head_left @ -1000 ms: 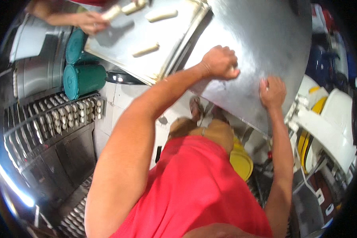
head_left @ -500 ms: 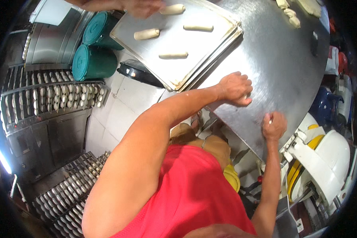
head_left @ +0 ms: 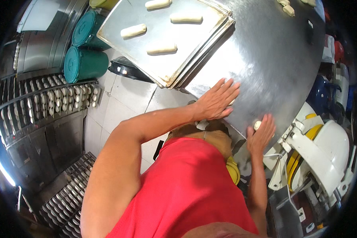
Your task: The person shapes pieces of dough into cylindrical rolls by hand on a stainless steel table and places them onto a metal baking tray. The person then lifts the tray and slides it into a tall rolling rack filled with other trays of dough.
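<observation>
My left hand [head_left: 218,100] lies palm down with its fingers stretched out at the near edge of the steel table [head_left: 277,71]. A bit of pale dough [head_left: 231,102] shows beside its thumb; the palm hides the rest. To the right, my right hand [head_left: 261,136] is also flattened, fingers extended. Between its thumb and forefinger the rounded end of another dough piece [head_left: 257,125] peeks out. Several dough rolls [head_left: 161,48] lie apart on the metal baking tray [head_left: 119,22], the top one of a stack to the left of my hands.
More dough pieces [head_left: 288,10] lie at the table's far side. A white machine with a rounded cover [head_left: 331,148] stands close on the right. Green lidded bins [head_left: 81,65] and racks of pale dough pieces [head_left: 55,99] are at the left, with a black round object [head_left: 129,70] below the trays.
Both hands have gone from closed to flat with fingers stretched out, and both have shifted toward me. Another person's hand over the tray has left the view. The picture has shifted slightly.
</observation>
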Action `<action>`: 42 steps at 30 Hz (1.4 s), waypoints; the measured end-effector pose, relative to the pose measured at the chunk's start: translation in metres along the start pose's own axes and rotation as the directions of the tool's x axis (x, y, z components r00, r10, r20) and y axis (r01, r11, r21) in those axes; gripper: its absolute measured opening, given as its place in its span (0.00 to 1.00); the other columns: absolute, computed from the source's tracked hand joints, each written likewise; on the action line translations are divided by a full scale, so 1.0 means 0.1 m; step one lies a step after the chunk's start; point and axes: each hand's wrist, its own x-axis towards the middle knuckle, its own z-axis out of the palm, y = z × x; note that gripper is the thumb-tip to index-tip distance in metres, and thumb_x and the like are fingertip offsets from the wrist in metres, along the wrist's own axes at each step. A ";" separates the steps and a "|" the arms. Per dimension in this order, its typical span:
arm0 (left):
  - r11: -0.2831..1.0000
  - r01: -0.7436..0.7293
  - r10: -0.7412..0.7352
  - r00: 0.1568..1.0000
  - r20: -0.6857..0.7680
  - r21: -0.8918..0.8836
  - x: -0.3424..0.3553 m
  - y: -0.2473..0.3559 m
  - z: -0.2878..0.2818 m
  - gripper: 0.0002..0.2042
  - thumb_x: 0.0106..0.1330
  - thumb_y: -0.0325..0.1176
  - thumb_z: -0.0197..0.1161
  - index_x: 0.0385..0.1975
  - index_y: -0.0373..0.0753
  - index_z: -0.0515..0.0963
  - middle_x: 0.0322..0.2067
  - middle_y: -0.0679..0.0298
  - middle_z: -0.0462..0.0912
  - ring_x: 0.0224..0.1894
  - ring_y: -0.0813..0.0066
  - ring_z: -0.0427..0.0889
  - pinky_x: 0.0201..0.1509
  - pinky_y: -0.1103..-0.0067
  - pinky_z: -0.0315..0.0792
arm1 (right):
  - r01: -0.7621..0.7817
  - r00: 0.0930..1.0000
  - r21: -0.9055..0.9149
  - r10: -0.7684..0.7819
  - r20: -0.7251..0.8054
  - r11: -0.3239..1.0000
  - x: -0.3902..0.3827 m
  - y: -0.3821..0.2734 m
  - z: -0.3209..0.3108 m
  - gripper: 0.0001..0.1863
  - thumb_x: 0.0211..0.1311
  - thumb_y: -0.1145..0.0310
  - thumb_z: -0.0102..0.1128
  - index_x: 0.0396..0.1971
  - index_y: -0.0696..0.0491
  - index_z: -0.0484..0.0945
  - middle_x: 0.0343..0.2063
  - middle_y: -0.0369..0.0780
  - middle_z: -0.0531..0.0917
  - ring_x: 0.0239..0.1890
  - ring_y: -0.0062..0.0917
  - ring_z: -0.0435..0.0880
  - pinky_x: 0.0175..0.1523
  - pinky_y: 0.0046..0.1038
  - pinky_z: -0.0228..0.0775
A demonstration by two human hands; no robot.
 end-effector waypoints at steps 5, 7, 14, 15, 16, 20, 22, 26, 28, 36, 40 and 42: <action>0.993 0.061 -0.057 0.997 -0.047 0.096 1.22 -0.29 0.01 0.43 0.74 0.64 0.41 0.75 0.29 0.57 0.78 0.44 0.53 0.80 0.47 0.49 0.80 0.43 0.39 | -0.212 0.958 0.017 0.212 -0.192 0.977 1.38 0.39 0.01 0.43 0.71 0.46 0.56 0.75 0.61 0.57 0.76 0.52 0.61 0.78 0.45 0.57 0.80 0.51 0.42; 0.984 0.095 -0.057 0.969 -0.241 0.148 1.54 -0.43 0.10 0.45 0.74 0.67 0.37 0.76 0.29 0.56 0.78 0.44 0.52 0.81 0.45 0.47 0.81 0.44 0.37 | -0.206 0.961 0.006 0.204 -0.187 0.978 1.61 0.46 0.00 0.43 0.73 0.45 0.54 0.75 0.61 0.58 0.75 0.52 0.62 0.78 0.46 0.57 0.81 0.49 0.41; 0.995 0.090 -0.092 0.995 -0.030 -0.051 0.22 0.28 -0.02 0.42 0.70 0.55 0.60 0.71 0.26 0.60 0.73 0.38 0.59 0.76 0.41 0.57 0.79 0.47 0.47 | -0.076 0.995 0.086 0.082 -0.062 0.993 -0.13 -0.21 -0.04 0.44 0.71 0.42 0.54 0.74 0.61 0.59 0.74 0.53 0.63 0.78 0.50 0.56 0.81 0.53 0.37; 0.994 0.096 -0.097 0.995 -0.012 -0.047 0.10 0.33 0.02 0.42 0.70 0.56 0.60 0.71 0.26 0.60 0.73 0.39 0.59 0.76 0.41 0.56 0.79 0.47 0.47 | -0.065 0.996 0.116 0.073 -0.060 0.991 -0.27 -0.27 -0.07 0.44 0.71 0.41 0.54 0.74 0.61 0.60 0.74 0.53 0.63 0.78 0.51 0.55 0.81 0.54 0.36; 0.994 0.108 -0.108 0.994 0.014 -0.036 0.00 0.37 0.05 0.42 0.70 0.57 0.59 0.72 0.27 0.60 0.73 0.40 0.59 0.76 0.42 0.56 0.79 0.46 0.47 | -0.069 0.994 0.124 0.078 -0.073 0.990 -0.29 -0.28 -0.05 0.45 0.70 0.41 0.54 0.74 0.61 0.59 0.74 0.52 0.63 0.78 0.52 0.55 0.81 0.56 0.36; 0.995 0.078 -0.085 0.992 0.098 0.066 0.56 0.11 0.13 0.42 0.71 0.59 0.55 0.74 0.31 0.59 0.75 0.45 0.57 0.79 0.46 0.54 0.78 0.42 0.45 | -0.096 0.984 -0.009 0.094 -0.150 0.995 0.57 0.06 0.09 0.45 0.71 0.38 0.52 0.73 0.60 0.58 0.73 0.52 0.63 0.77 0.50 0.57 0.79 0.58 0.38; 0.997 0.065 -0.064 0.998 -0.011 0.041 1.12 -0.13 0.17 0.41 0.73 0.61 0.50 0.74 0.32 0.58 0.76 0.47 0.56 0.79 0.49 0.53 0.78 0.40 0.44 | -0.151 0.961 -0.015 0.143 -0.237 0.988 1.22 0.29 -0.02 0.43 0.73 0.37 0.49 0.71 0.59 0.64 0.72 0.51 0.66 0.76 0.48 0.60 0.78 0.59 0.41; 0.990 0.076 -0.036 0.955 -0.296 0.123 1.86 -0.35 0.04 0.41 0.75 0.61 0.48 0.74 0.30 0.57 0.77 0.45 0.54 0.79 0.45 0.52 0.78 0.40 0.44 | -0.123 0.904 -0.028 0.101 -0.416 0.992 1.61 0.54 0.06 0.42 0.73 0.36 0.48 0.68 0.59 0.68 0.70 0.48 0.69 0.74 0.47 0.63 0.76 0.61 0.45; 0.987 0.080 -0.029 0.942 -0.334 0.140 1.65 -0.38 0.18 0.41 0.75 0.61 0.48 0.74 0.28 0.57 0.77 0.43 0.53 0.78 0.42 0.53 0.78 0.42 0.45 | -0.090 0.955 -0.040 0.075 -0.286 0.995 1.31 0.34 -0.01 0.42 0.72 0.36 0.50 0.69 0.59 0.67 0.71 0.48 0.69 0.74 0.46 0.63 0.76 0.62 0.43; 0.994 -0.093 0.096 0.993 0.070 -0.049 0.28 -0.11 0.20 0.44 0.72 0.62 0.53 0.77 0.35 0.55 0.77 0.48 0.54 0.78 0.46 0.55 0.79 0.47 0.46 | 0.004 1.000 0.067 -0.003 -0.001 0.998 0.15 0.02 -0.03 0.45 0.70 0.40 0.53 0.75 0.57 0.58 0.76 0.49 0.60 0.79 0.49 0.50 0.79 0.59 0.35; 0.977 0.002 -0.036 0.987 -0.158 -0.215 1.62 -0.48 0.06 0.45 0.72 0.65 0.52 0.74 0.30 0.58 0.76 0.44 0.55 0.78 0.44 0.54 0.80 0.48 0.45 | -0.094 0.970 -0.015 0.088 -0.226 0.995 1.52 0.37 -0.06 0.43 0.71 0.42 0.55 0.74 0.58 0.61 0.72 0.50 0.66 0.75 0.47 0.60 0.78 0.59 0.40; 0.970 -0.094 -0.025 0.878 -0.478 -0.223 2.13 -0.69 0.10 0.41 0.68 0.59 0.60 0.69 0.28 0.63 0.73 0.42 0.61 0.77 0.42 0.54 0.81 0.48 0.42 | -0.087 0.953 0.012 0.086 -0.289 0.996 1.89 0.50 -0.12 0.41 0.74 0.42 0.50 0.74 0.58 0.61 0.73 0.50 0.66 0.76 0.46 0.61 0.78 0.58 0.41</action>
